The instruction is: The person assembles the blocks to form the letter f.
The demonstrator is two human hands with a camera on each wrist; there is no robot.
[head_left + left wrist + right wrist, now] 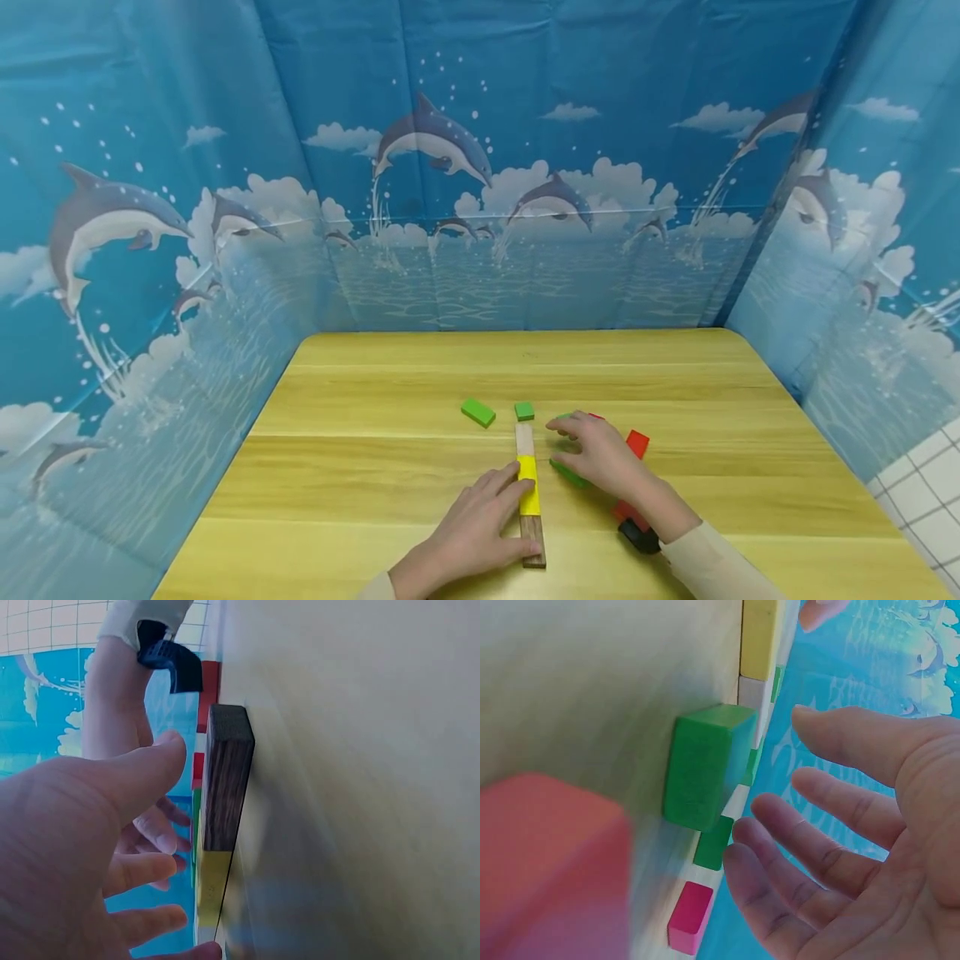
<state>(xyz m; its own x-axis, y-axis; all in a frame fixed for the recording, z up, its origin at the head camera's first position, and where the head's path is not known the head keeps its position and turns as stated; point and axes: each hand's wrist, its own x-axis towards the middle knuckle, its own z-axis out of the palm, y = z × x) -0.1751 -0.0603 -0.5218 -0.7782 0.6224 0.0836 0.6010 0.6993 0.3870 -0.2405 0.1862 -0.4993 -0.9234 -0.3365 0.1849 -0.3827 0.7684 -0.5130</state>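
In the head view, a dark brown block point(533, 530), a yellow block point(529, 500) and a pale wood block point(524, 440) form a straight row pointing away from me. My left hand point(472, 527) is over the left side of this row, fingers spread around the yellow and brown part. The left wrist view shows its thumb beside the brown block point(229, 780). To the right, my right hand point(600, 454) hovers with relaxed fingers over a green block point(567, 475). Nothing is between those fingers in the right wrist view, where the green block point(697, 769) stands beside them.
Beyond the row lie a green block point(477, 412) and a smaller green block point(524, 411). A red block point(637, 442) lies right of my right hand, another partly under its wrist. A pink-red block point(690, 919) shows farther off. Dolphin-print curtains point(480, 275) enclose the wooden table point(360, 483).
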